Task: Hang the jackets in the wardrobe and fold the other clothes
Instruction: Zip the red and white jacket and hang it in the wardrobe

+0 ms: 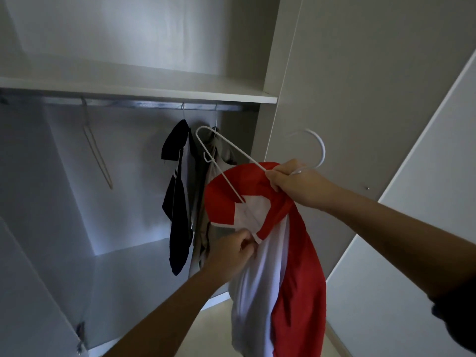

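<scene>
A red and white jacket (296, 279) hangs in front of the open wardrobe, partly on a white wire hanger (226, 148). One end of the hanger sticks out to the upper left; the other goes inside the jacket. My right hand (296, 184) grips the hanger just below its hook, together with the red collar. Lower down, my left hand (231, 253) pinches the jacket's white front edge. The hanger's hook (315, 145) is free, right of the rail.
The wardrobe rail (144, 104) runs under a shelf (154, 92). A dark jacket (177, 202) and a beige garment (213, 161) hang on it at the right. An empty hanger (98, 153) hangs at the left. An open door (412, 228) stands at the right.
</scene>
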`<action>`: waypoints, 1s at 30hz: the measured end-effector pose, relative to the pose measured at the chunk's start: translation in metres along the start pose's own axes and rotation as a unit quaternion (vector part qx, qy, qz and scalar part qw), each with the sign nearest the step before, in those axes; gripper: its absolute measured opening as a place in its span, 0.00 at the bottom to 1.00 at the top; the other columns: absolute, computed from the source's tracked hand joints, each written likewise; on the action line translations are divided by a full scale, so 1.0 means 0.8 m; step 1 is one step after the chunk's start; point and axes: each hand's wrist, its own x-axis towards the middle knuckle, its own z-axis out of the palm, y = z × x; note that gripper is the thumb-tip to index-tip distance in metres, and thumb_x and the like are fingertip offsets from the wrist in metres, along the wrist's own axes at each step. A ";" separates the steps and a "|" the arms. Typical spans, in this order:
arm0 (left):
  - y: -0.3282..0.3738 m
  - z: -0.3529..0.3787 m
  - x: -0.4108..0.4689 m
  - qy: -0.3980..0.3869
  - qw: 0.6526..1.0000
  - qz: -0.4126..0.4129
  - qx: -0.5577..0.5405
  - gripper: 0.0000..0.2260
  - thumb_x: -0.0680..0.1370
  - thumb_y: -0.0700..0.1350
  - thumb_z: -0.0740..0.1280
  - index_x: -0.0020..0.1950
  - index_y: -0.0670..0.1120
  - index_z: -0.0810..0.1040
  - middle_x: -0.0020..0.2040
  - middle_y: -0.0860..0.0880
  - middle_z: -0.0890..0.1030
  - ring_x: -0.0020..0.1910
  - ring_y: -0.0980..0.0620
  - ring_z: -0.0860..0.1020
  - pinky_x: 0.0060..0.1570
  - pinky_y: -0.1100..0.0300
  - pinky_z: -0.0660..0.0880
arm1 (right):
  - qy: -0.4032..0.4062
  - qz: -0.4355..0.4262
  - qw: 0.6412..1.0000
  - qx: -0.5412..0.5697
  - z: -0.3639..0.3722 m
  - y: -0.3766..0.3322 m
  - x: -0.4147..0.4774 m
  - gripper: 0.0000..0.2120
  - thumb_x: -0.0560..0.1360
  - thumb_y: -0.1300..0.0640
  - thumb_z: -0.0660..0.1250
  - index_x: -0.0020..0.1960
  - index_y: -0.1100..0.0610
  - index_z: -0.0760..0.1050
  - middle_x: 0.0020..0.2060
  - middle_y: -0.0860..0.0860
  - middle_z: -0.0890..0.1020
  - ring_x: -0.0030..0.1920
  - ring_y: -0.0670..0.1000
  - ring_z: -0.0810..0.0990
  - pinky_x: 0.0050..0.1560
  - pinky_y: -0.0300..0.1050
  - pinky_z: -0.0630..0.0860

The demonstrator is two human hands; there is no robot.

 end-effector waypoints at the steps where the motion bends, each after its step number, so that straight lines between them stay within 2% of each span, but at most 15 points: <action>1: -0.001 0.002 -0.001 0.005 0.999 0.021 0.025 0.09 0.79 0.45 0.63 0.40 0.54 0.69 0.30 0.57 0.70 0.29 0.62 0.71 0.33 0.71 0.66 | 0.007 0.002 1.000 0.001 -0.003 0.001 -0.002 0.22 0.82 0.57 0.56 0.29 0.58 0.70 0.24 0.49 0.70 0.22 0.43 0.67 0.27 0.31 0.64; 3: -0.002 0.008 -0.002 0.021 0.998 0.044 0.025 0.07 0.79 0.46 0.63 0.42 0.52 0.69 0.30 0.57 0.70 0.29 0.61 0.72 0.33 0.70 0.68 | 0.020 0.003 1.000 0.006 -0.007 0.002 -0.006 0.23 0.82 0.57 0.56 0.29 0.58 0.69 0.23 0.49 0.70 0.21 0.42 0.67 0.26 0.30 0.64; 6: -0.003 0.014 -0.001 0.031 0.999 0.007 -0.037 0.05 0.78 0.43 0.65 0.46 0.52 0.71 0.34 0.59 0.74 0.34 0.62 0.75 0.36 0.70 0.70 | 0.023 0.012 1.000 0.009 -0.009 0.003 -0.010 0.23 0.82 0.56 0.56 0.29 0.58 0.70 0.23 0.48 0.70 0.21 0.42 0.67 0.25 0.30 0.64; 9: -0.002 0.016 0.003 0.042 0.999 -0.012 -0.032 0.12 0.77 0.38 0.65 0.39 0.54 0.71 0.33 0.60 0.73 0.33 0.63 0.74 0.36 0.70 0.68 | 0.018 0.019 1.000 0.008 -0.007 0.004 -0.011 0.22 0.82 0.55 0.55 0.30 0.57 0.69 0.24 0.49 0.70 0.23 0.43 0.67 0.27 0.32 0.66; 12: 0.000 0.015 0.001 0.020 1.000 0.011 -0.009 0.08 0.77 0.42 0.67 0.43 0.55 0.72 0.34 0.63 0.73 0.36 0.67 0.75 0.37 0.74 0.69 | 0.016 0.024 0.999 0.016 -0.006 0.003 -0.012 0.23 0.83 0.55 0.55 0.30 0.57 0.69 0.23 0.49 0.69 0.22 0.43 0.67 0.27 0.31 0.66; 14: 0.000 0.015 0.001 0.018 0.999 0.023 0.019 0.03 0.77 0.44 0.66 0.48 0.52 0.75 0.35 0.62 0.73 0.37 0.65 0.76 0.40 0.71 0.71 | 0.013 0.024 0.999 0.024 -0.004 0.002 -0.011 0.23 0.82 0.56 0.55 0.30 0.57 0.69 0.22 0.48 0.69 0.21 0.42 0.67 0.25 0.29 0.65; 16: -0.002 0.014 0.002 0.023 0.999 0.022 0.042 0.05 0.78 0.45 0.64 0.53 0.48 0.76 0.36 0.60 0.73 0.38 0.60 0.76 0.41 0.66 0.73 | 0.009 0.024 0.999 0.024 -0.003 0.001 -0.010 0.22 0.82 0.56 0.55 0.30 0.58 0.69 0.22 0.48 0.69 0.21 0.42 0.67 0.25 0.29 0.65; 19: -0.006 0.013 0.002 0.019 0.998 0.013 0.059 0.04 0.80 0.45 0.62 0.53 0.48 0.73 0.34 0.59 0.72 0.34 0.63 0.73 0.38 0.72 0.69 | 0.009 0.023 0.999 0.021 -0.002 0.002 -0.011 0.22 0.82 0.56 0.55 0.30 0.58 0.69 0.23 0.48 0.69 0.21 0.42 0.67 0.25 0.29 0.65; 21: -0.011 0.012 -0.001 0.028 0.997 0.020 0.068 0.03 0.80 0.45 0.63 0.51 0.47 0.73 0.36 0.58 0.73 0.35 0.62 0.74 0.39 0.72 0.70 | 0.010 0.029 0.999 0.021 -0.002 0.005 -0.012 0.23 0.82 0.56 0.55 0.29 0.58 0.69 0.22 0.48 0.69 0.20 0.42 0.67 0.25 0.28 0.65; 24: -0.016 0.009 -0.006 0.055 0.983 0.083 0.153 0.05 0.81 0.47 0.62 0.50 0.46 0.74 0.39 0.52 0.77 0.38 0.55 0.78 0.42 0.68 0.74 | 0.008 0.045 0.999 0.010 -0.003 0.008 -0.013 0.23 0.82 0.55 0.55 0.29 0.58 0.68 0.23 0.48 0.69 0.20 0.42 0.67 0.24 0.28 0.65; 27: -0.034 0.017 -0.026 0.000 0.953 0.130 0.273 0.09 0.82 0.48 0.58 0.56 0.45 0.74 0.47 0.49 0.80 0.42 0.53 0.80 0.46 0.67 0.75 | 0.013 0.041 0.999 0.008 -0.010 0.009 -0.013 0.22 0.82 0.56 0.55 0.29 0.58 0.67 0.22 0.49 0.68 0.19 0.42 0.65 0.23 0.28 0.63; 28: -0.040 0.022 -0.035 -0.035 0.939 0.136 0.315 0.09 0.81 0.48 0.61 0.55 0.45 0.75 0.46 0.49 0.80 0.41 0.54 0.81 0.45 0.67 0.76 | 0.019 0.040 0.999 0.008 -0.014 0.010 -0.013 0.23 0.82 0.56 0.55 0.29 0.58 0.66 0.22 0.49 0.67 0.19 0.42 0.64 0.23 0.29 0.63; 30: -0.054 0.030 -0.052 -0.054 0.930 0.137 0.337 0.07 0.74 0.48 0.72 0.45 0.46 0.79 0.36 0.51 0.80 0.32 0.58 0.79 0.34 0.68 0.76 | 0.025 0.032 0.999 0.005 -0.023 0.010 -0.013 0.23 0.82 0.56 0.56 0.28 0.58 0.66 0.22 0.49 0.67 0.20 0.43 0.63 0.23 0.29 0.62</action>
